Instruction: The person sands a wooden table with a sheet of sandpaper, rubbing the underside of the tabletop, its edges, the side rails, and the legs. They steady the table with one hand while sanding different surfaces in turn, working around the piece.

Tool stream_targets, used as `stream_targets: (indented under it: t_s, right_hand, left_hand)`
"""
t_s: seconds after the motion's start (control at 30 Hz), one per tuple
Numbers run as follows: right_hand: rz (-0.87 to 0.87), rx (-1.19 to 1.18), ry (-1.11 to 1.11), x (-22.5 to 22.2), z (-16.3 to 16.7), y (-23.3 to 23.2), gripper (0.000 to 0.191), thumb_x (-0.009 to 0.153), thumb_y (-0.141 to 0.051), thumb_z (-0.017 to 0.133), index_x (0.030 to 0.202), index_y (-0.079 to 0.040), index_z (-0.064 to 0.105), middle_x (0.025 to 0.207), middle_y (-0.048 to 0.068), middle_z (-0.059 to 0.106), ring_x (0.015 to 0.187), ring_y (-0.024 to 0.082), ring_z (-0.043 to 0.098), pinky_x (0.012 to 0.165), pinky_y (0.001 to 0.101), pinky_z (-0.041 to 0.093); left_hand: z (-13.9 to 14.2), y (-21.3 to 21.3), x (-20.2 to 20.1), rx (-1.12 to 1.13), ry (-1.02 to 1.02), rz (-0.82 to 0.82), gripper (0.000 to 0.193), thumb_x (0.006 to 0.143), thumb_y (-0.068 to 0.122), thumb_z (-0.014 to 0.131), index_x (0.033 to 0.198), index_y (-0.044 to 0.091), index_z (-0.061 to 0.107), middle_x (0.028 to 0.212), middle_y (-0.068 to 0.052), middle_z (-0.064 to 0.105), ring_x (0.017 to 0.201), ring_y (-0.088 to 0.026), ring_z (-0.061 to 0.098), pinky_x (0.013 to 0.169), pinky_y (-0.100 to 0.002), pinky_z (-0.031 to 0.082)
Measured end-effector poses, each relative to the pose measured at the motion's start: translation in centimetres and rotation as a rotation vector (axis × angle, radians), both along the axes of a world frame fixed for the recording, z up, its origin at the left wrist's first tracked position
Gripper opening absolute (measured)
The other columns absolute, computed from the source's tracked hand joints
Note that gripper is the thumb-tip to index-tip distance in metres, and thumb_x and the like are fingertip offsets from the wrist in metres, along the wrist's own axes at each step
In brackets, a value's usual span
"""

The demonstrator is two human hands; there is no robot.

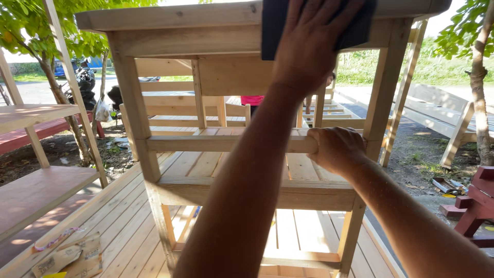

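Two bare hands are seen against an unpainted wooden frame (257,139) that fills the middle of the picture. The left hand (314,36), at the top centre, is laid flat with fingers spread on a dark blue sanding pad (275,28), which is pressed against the frame's top rail (175,20); nothing is gripped, the pad is only held down by the palm. The right hand (337,149), lower and right of centre, is closed in a fist around the end of a horizontal crossbar (226,144), near the frame's right post (383,87).

The pad lies directly under the left palm, and the rail beneath it runs with its long axis left to right across the frame, so most of its bare length lies to the left of the fingers. The left hand is the nearer one to the pad; the right is kept well below it on the crossbar.

Pale decking boards (123,226) are seen beneath the frame, a plywood shelf (36,193) at lower left, crumpled paper (72,257) at the bottom left, and a red bench (476,206) at the right edge.
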State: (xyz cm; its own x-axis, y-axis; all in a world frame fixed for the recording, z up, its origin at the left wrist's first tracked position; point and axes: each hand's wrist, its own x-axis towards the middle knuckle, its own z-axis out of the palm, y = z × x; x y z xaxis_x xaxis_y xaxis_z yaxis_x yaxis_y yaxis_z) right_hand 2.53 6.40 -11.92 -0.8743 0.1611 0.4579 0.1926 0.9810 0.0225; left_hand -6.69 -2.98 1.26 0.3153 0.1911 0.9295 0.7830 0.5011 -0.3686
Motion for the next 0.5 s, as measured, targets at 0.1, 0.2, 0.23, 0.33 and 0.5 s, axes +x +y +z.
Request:
stream_targets:
  t_s: [0.1, 0.2, 0.23, 0.33, 0.5]
  right_hand:
    - [0.005, -0.01, 0.026, -0.3, 0.0, 0.0, 0.047, 0.084, -0.041, 0.079, 0.128, -0.03, 0.067, 0.105, 0.004, 0.076, 0.103, 0.028, 0.072, 0.095, 0.0495, 0.053]
    - [-0.001, 0.001, 0.006, -0.5, 0.2, -0.9, 0.042, 0.087, -0.04, 0.077, 0.127, -0.03, 0.068, 0.105, 0.005, 0.076, 0.103, 0.029, 0.072, 0.096, 0.0491, 0.052]
    - [0.021, 0.021, 0.017, -0.9, 0.1, -1.8, 0.04, 0.087, -0.037, 0.077, 0.125, -0.027, 0.068, 0.104, 0.005, 0.076, 0.102, 0.028, 0.072, 0.097, 0.049, 0.052]
    - [0.105, 0.049, 0.05, -3.0, -0.5, -6.4, 0.041, 0.086, -0.028, 0.077, 0.124, -0.019, 0.066, 0.102, 0.007, 0.075, 0.103, 0.027, 0.071, 0.1, 0.0505, 0.048]
    - [0.198, 0.089, 0.122, -5.0, -1.0, -12.1, 0.04, 0.086, -0.017, 0.072, 0.124, -0.013, 0.062, 0.11, 0.012, 0.071, 0.112, 0.03, 0.065, 0.096, 0.0537, 0.045]
  left_hand:
    - [1.3, -8.4, -3.8, 0.004, -0.01, 0.027, 0.071, 0.079, -0.001, 0.067, 0.147, 0.02, 0.061, 0.151, -0.01, 0.055, 0.147, -0.033, 0.041, 0.129, -0.056, 0.018]
    - [2.2, -18.5, -6.6, 0.165, -0.105, 0.152, 0.053, 0.089, 0.009, 0.073, 0.141, 0.02, 0.067, 0.147, -0.008, 0.06, 0.145, -0.033, 0.043, 0.125, -0.055, 0.025]
    - [2.3, -20.8, -6.8, 0.28, -0.105, 0.215, 0.05, 0.091, 0.011, 0.074, 0.14, 0.021, 0.069, 0.149, -0.009, 0.059, 0.147, -0.036, 0.039, 0.124, -0.056, 0.023]
    - [2.3, -22.2, -5.7, 0.461, -0.091, 0.274, 0.049, 0.089, 0.02, 0.079, 0.137, 0.02, 0.07, 0.148, -0.016, 0.056, 0.145, -0.044, 0.031, 0.119, -0.06, 0.02]
    - [1.8, -16.7, -2.6, 0.179, -0.074, 0.108, 0.05, 0.088, 0.019, 0.077, 0.137, 0.019, 0.068, 0.144, -0.011, 0.059, 0.144, -0.038, 0.04, 0.124, -0.061, 0.02]
